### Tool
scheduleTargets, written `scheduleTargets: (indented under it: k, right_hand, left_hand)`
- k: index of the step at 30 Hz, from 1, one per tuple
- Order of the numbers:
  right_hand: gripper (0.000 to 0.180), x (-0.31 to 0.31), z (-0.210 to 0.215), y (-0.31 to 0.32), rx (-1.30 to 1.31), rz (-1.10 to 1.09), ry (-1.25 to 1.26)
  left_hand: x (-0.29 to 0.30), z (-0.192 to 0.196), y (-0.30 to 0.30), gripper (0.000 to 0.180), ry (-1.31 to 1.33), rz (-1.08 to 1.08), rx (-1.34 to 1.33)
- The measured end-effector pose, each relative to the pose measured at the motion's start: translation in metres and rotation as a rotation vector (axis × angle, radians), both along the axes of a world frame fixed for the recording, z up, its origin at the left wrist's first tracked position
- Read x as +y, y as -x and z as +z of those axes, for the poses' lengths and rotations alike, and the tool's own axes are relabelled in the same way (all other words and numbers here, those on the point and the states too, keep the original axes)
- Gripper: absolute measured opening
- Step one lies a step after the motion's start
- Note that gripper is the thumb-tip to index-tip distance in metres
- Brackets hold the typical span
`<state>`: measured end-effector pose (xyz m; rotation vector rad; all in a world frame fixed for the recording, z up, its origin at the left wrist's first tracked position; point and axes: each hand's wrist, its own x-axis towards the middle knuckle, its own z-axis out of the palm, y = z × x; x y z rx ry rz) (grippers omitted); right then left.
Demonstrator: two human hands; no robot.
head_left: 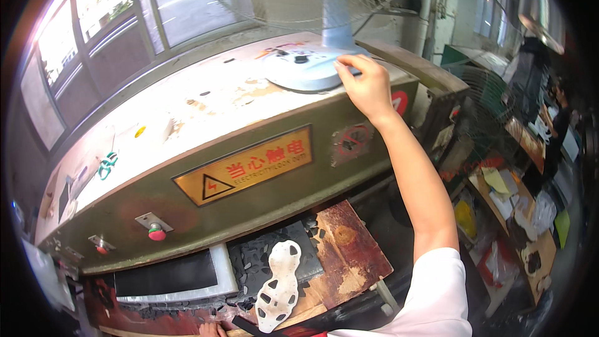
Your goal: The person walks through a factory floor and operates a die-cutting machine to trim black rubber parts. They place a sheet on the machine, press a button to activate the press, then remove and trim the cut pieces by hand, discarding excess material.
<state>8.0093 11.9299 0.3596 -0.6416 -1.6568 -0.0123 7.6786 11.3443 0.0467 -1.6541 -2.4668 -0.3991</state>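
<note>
My right hand (367, 84) is raised over the front right of the pale blue fan base (306, 73), on top of the green machine. Thumb and forefinger are drawn together at the base's edge; whatever lies between them is too small to make out. Low in the view, only the fingertips of my left hand (212, 329) show, at the front edge of the worktable, with the rest cut off. To the right of that hand lies a white, sole-shaped piece (279, 284) with several dark cut-out holes. A dark strap-like strip (246, 324) lies between them.
The machine's green front (249, 212) carries a yellow warning plate (246, 165) and red buttons (156, 232). Below it are a black sheet with a white border (228, 268) and a worn brown board (349, 253). Cluttered shelves (499, 206) stand right. A teal-handled tool (107, 165) lies on the machine.
</note>
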Motion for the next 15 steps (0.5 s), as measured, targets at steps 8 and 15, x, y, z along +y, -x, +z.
scheduleTargets:
  k: [8, 15]
  right_hand:
    - [0.032, 0.050, 0.049, 0.066, -0.478, -0.105, 0.472]
    - [0.028, 0.051, 0.053, 0.081, -0.503, -0.339, 0.488]
  left_hand:
    - [0.005, 0.013, -0.003, 0.020, -0.056, 0.029, -0.002]
    - [0.016, 0.017, -0.007, 0.011, -0.160, 0.061, -0.079]
